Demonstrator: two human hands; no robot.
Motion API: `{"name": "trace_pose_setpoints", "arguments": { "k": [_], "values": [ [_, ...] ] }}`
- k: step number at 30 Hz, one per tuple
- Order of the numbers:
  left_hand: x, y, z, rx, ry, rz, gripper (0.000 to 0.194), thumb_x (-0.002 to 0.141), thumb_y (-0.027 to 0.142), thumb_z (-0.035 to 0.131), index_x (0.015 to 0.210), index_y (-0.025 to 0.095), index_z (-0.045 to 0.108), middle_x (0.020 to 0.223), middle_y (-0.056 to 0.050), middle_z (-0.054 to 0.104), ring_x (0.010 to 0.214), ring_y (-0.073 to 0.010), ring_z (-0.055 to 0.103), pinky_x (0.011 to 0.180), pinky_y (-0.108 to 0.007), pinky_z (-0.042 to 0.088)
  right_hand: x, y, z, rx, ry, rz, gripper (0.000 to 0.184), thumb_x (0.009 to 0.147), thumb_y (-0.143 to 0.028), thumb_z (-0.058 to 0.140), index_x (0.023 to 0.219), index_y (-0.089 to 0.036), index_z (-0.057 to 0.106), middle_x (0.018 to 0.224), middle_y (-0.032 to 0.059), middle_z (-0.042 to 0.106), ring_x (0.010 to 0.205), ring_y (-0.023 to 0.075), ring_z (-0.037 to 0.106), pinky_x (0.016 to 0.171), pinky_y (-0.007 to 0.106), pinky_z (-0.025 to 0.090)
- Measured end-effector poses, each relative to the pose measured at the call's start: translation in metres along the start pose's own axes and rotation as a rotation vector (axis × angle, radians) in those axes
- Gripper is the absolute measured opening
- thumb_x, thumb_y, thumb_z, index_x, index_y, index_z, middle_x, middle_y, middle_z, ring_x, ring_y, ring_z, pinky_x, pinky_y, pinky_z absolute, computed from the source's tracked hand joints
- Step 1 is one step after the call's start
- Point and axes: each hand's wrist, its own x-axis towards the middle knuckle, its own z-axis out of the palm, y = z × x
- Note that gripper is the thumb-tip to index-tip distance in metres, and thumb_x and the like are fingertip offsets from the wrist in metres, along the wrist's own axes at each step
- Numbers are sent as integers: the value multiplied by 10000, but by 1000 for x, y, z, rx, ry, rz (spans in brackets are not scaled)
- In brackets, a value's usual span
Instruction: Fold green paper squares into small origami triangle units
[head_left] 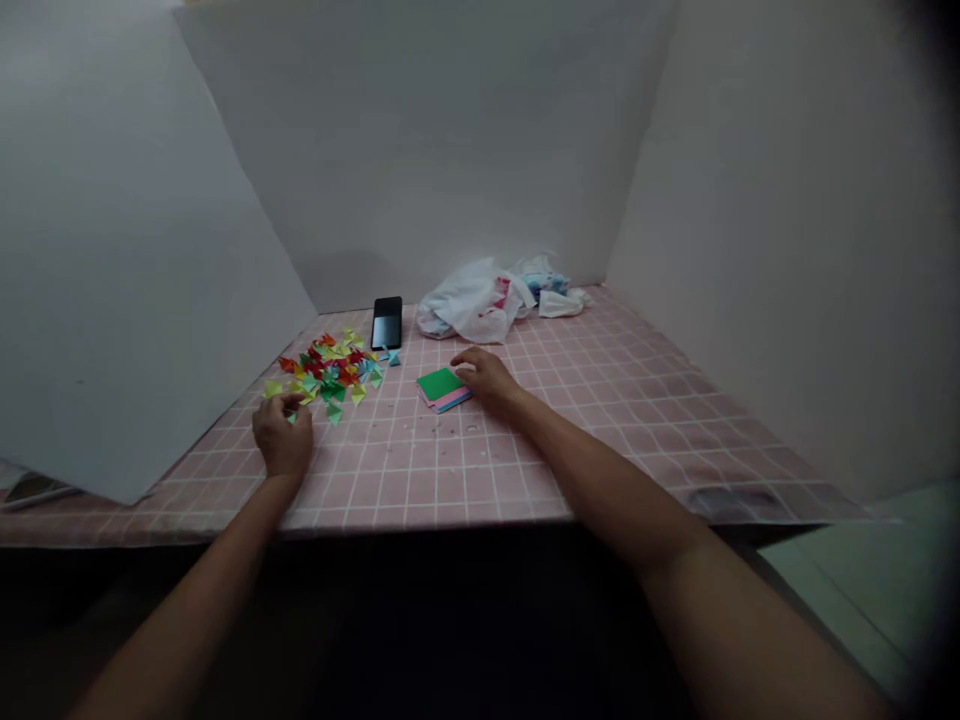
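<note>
My left hand (pixel 283 436) is at the near left edge of a pile of small folded paper cranes (pixel 330 365) in red, yellow, green and light blue. Its fingers are curled in, and a bit of light green folded paper shows between them; the rest is hidden by the hand. My right hand (pixel 486 378) reaches over the right edge of a stack of square coloured paper (pixel 441 384). Green is the top sheet, with pink and blue edges below. The fingers of this hand are bent but apart, touching or just above the stack.
A black phone (pixel 387 323) lies behind the cranes. White plastic bags (pixel 476 300) and a crumpled white piece (pixel 561 302) lie at the back against the panel. Pale panels (pixel 450 130) enclose the pink checked tablecloth (pixel 600 370) at the back and both sides.
</note>
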Motion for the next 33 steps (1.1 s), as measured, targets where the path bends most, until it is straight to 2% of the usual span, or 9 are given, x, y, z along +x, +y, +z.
{"name": "trace_pose_setpoints", "arguments": {
  "k": [4, 6, 10, 14, 17, 20, 24, 30, 33],
  "values": [
    [-3, 28, 2, -67, -106, 120, 130, 789, 186, 538, 883, 204, 625, 925, -88, 653, 977, -291, 610, 999, -452, 443, -2, -3, 4, -107, -184, -76, 344, 832, -94, 675, 1164, -142, 751, 1270, 132, 716, 1163, 237, 638, 1027, 321, 442],
    [-5, 50, 10, -192, -248, 194, 155, 829, 212, 524, 924, 191, 644, 965, -98, 663, 988, -288, 616, 993, -452, 445, -2, -5, 3, -167, -236, -85, 320, 840, -113, 697, 1153, -131, 758, 1228, 142, 725, 1130, 248, 643, 999, 323, 442],
    [-11, 95, 44, -286, -490, 324, 129, 806, 231, 599, 884, 198, 696, 945, -77, 701, 914, -245, 660, 903, -371, 501, -4, -10, -1, -262, -272, -89, 254, 903, -146, 649, 1125, -127, 771, 1179, 145, 716, 1082, 247, 642, 933, 313, 443],
    [-13, 120, 82, -305, -634, 397, 167, 757, 254, 698, 906, 200, 749, 1014, -91, 726, 957, -252, 674, 881, -349, 512, -5, -13, -3, -311, -279, -96, 219, 930, -163, 627, 1081, -130, 782, 1142, 137, 710, 1072, 239, 638, 911, 301, 438],
    [-6, 125, 101, -270, -689, 435, 152, 772, 267, 706, 883, 192, 778, 973, -94, 729, 908, -251, 670, 845, -344, 499, -5, -13, -3, -321, -284, -104, 211, 938, -153, 608, 1046, -133, 789, 1116, 128, 710, 1059, 231, 638, 899, 292, 438],
    [5, 125, 108, -226, -737, 479, 124, 750, 275, 738, 822, 191, 795, 952, -87, 729, 869, -240, 664, 813, -333, 489, -4, -13, -4, -316, -290, -110, 232, 942, -128, 584, 1049, -137, 790, 1093, 115, 710, 1023, 214, 645, 882, 280, 438],
    [10, 124, 111, -188, -761, 522, 162, 752, 262, 727, 877, 199, 808, 998, -72, 735, 863, -229, 668, 806, -323, 490, -3, -12, -3, -308, -294, -107, 212, 933, -128, 595, 1026, -132, 785, 1076, 111, 700, 996, 207, 640, 860, 273, 432],
    [4, 121, 108, -186, -744, 539, 193, 821, 194, 634, 924, 188, 797, 1048, -82, 727, 942, -225, 673, 877, -324, 498, -4, -11, 1, -283, -269, -80, 218, 937, -114, 567, 1009, -116, 773, 1069, 122, 687, 954, 207, 634, 847, 283, 436],
    [6, 118, 105, -210, -766, 544, 156, 830, 228, 653, 898, 185, 787, 1022, -74, 723, 899, -213, 673, 851, -321, 509, -5, -10, 1, -246, -267, -83, 191, 933, -132, 594, 1002, -113, 771, 1072, 119, 685, 961, 200, 641, 867, 276, 448]
  ]
}}
